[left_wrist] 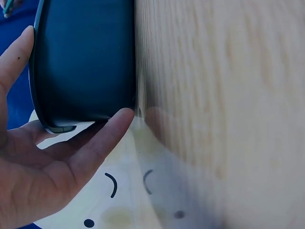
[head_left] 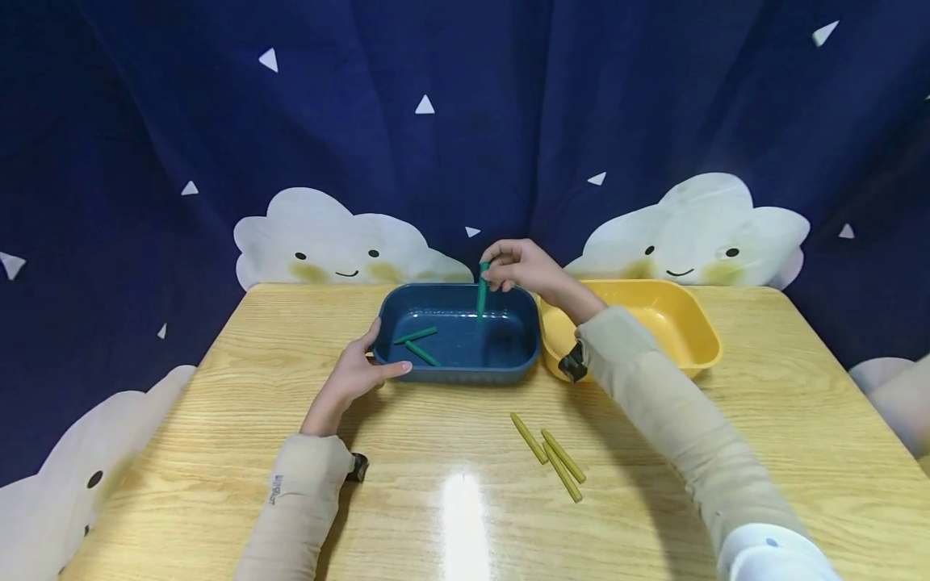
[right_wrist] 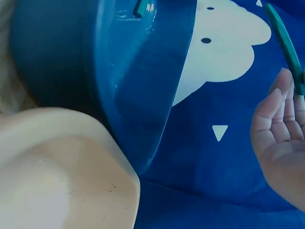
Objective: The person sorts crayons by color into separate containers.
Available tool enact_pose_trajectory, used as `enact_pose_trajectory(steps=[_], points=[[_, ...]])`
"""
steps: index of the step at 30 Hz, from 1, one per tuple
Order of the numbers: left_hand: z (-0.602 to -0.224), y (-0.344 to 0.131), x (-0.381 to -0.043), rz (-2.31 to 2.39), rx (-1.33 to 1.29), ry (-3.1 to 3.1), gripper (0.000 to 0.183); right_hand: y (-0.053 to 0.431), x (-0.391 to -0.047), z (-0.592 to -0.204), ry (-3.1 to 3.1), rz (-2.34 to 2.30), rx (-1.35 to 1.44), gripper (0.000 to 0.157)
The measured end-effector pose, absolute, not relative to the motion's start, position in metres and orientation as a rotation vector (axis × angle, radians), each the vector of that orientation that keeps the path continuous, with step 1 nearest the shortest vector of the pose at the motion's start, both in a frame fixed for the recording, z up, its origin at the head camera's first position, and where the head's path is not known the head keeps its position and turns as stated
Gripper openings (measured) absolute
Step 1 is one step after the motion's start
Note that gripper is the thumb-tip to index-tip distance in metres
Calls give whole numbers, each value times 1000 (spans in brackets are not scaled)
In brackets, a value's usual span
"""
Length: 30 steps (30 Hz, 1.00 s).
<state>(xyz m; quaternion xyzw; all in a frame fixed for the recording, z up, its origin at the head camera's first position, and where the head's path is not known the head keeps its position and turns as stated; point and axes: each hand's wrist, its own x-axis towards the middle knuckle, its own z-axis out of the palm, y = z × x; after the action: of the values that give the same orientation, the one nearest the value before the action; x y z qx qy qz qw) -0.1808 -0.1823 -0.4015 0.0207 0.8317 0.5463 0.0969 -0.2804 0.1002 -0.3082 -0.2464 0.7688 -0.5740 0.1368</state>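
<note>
My left hand (head_left: pixel 356 367) grips the left end of a dark blue plastic tub (head_left: pixel 465 374), its thumb along the front wall and its fingers at the end rim. In the left wrist view, thumb and fingers span that end of the tub. Over the tub's back right part, my right hand (head_left: pixel 525 266) pinches a green crayon (head_left: pixel 483 292) by its upper end, so that it hangs nearly upright, tip down. Two more green crayons, one slanting up (head_left: pixel 416 335) and one slanting down (head_left: pixel 421 353), lie on the tub's floor at the left.
A yellow tub (head_left: pixel 701 355) stands against the blue one's right side, partly behind my right forearm. Three yellow crayons (head_left: pixel 563 456) lie close together on the wooden table (head_left: pixel 407 500) in front. Behind the table hangs a dark blue cloth (head_left: pixel 494 121) with clouds and triangles.
</note>
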Motion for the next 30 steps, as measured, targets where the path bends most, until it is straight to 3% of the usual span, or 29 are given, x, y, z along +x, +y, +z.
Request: enact_pose_trajectory(steps=[30], points=[[-405, -183, -183, 1608, 60, 2518, 96, 60, -323, -321, 2099, -1811, -747, 20]])
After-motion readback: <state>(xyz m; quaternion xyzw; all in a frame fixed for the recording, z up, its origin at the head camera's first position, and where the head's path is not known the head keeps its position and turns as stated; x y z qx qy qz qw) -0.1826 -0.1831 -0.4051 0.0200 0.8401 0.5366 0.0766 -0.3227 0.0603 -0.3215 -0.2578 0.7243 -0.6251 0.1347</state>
